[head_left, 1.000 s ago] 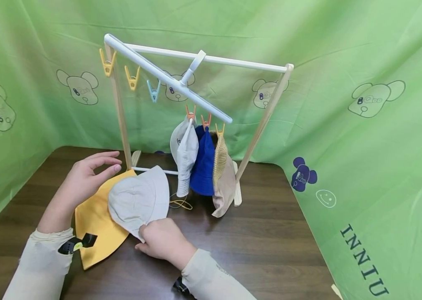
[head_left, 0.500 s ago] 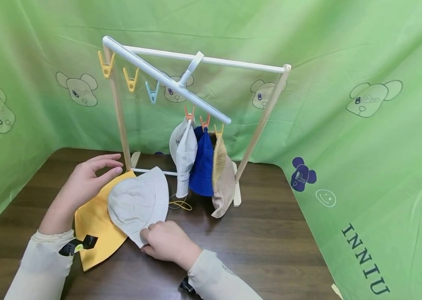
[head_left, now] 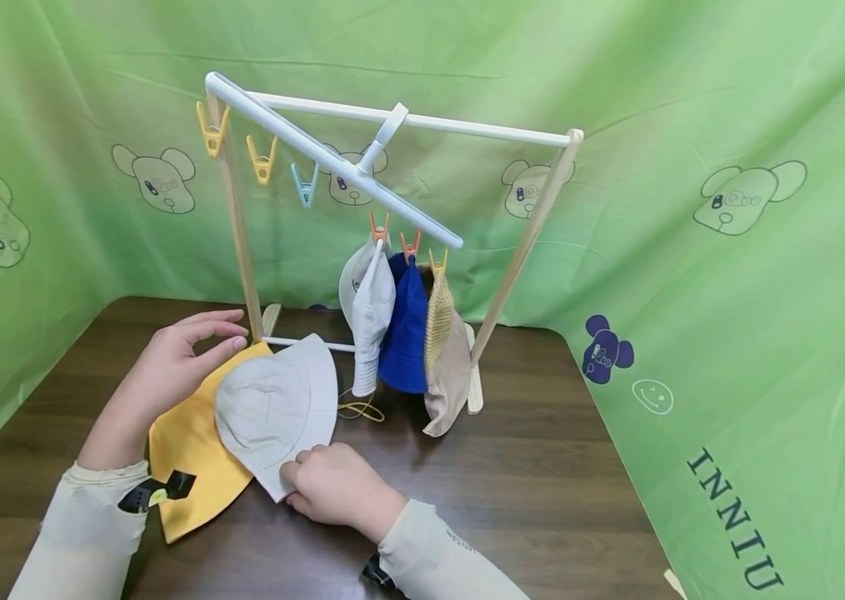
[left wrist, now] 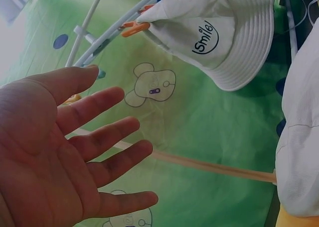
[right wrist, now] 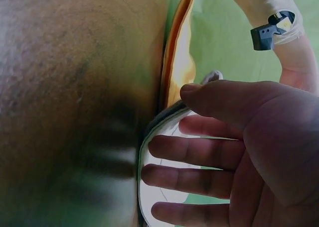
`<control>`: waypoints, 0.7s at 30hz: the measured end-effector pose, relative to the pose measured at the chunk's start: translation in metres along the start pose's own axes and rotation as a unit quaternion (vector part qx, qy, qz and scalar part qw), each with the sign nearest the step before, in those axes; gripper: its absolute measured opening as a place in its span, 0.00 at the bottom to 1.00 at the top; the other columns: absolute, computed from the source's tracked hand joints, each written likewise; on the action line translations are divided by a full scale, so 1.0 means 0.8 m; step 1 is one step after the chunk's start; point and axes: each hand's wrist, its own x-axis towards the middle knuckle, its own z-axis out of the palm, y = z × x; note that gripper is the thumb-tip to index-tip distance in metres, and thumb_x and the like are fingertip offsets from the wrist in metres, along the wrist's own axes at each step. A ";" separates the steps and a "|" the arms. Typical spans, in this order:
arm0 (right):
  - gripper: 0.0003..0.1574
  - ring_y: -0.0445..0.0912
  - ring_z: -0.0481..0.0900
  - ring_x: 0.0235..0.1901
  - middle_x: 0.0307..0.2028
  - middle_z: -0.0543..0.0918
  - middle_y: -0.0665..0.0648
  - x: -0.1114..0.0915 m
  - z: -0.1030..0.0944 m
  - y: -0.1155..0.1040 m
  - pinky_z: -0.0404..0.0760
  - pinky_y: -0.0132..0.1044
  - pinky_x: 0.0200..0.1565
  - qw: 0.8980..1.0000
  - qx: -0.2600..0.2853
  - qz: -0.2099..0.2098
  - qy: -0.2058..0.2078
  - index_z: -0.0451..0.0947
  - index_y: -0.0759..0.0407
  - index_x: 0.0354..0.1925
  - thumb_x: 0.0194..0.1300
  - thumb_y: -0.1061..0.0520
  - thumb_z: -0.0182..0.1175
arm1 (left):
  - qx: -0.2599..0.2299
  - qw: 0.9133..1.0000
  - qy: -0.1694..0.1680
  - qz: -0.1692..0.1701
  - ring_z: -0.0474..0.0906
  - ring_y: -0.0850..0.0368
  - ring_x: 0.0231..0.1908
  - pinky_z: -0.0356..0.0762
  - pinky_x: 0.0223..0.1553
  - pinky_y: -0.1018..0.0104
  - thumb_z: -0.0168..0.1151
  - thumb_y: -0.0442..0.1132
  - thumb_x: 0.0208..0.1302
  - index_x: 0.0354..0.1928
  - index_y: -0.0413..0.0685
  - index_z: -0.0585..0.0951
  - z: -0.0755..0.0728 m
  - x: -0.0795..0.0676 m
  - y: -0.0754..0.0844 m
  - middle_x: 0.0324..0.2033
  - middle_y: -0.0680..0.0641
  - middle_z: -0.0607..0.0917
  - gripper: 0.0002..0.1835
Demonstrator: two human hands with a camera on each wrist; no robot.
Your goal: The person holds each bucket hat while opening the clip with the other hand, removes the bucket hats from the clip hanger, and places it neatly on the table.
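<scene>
A pale grey bucket hat lies on the table, overlapping a yellow hat. My right hand pinches the near edge of the grey hat's brim; in the right wrist view the thumb lies at the brim's edge, with the other fingers along the brim. My left hand, its fingers apart and holding nothing, hovers over the far left part of the yellow hat. The left wrist view shows the open palm facing the camera, with the grey hat at the right edge.
Behind the hats stands a wooden rack bearing a slanted pale blue hanger. A white hat, a blue hat and a beige hat hang from clips on its right half. Bare clips hang on the left. Yellow cord lies beneath.
My right hand has shifted slightly toward me and to the right, drawing the grey hat's near brim edge with it. My left hand has stayed almost still.
</scene>
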 end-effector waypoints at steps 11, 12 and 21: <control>0.10 0.37 0.81 0.29 0.28 0.80 0.40 -0.010 -0.005 0.003 0.75 0.33 0.28 1.000 0.005 -0.020 0.011 0.79 0.39 0.31 0.64 0.40 0.68 | 0.004 1.000 -0.007 0.003 0.69 0.38 0.69 0.68 0.63 0.36 0.62 0.51 0.74 0.51 0.47 0.87 0.001 0.000 -0.002 0.65 0.44 0.80 0.17; 0.09 0.37 0.81 0.29 0.28 0.80 0.40 -0.011 -0.004 0.004 0.75 0.33 0.28 1.000 0.006 -0.020 0.012 0.79 0.39 0.31 0.64 0.40 0.68 | 0.003 1.000 -0.008 0.003 0.70 0.38 0.69 0.68 0.63 0.36 0.62 0.51 0.74 0.51 0.47 0.87 0.001 0.001 -0.002 0.65 0.44 0.80 0.17; 0.05 0.37 0.83 0.33 0.31 0.82 0.40 -0.023 -0.010 0.013 0.77 0.34 0.30 1.000 0.015 -0.017 0.004 0.82 0.39 0.36 0.67 0.43 0.65 | 0.007 1.000 -0.017 0.000 0.69 0.38 0.69 0.68 0.63 0.35 0.62 0.52 0.74 0.51 0.47 0.87 0.001 0.001 -0.003 0.66 0.43 0.79 0.17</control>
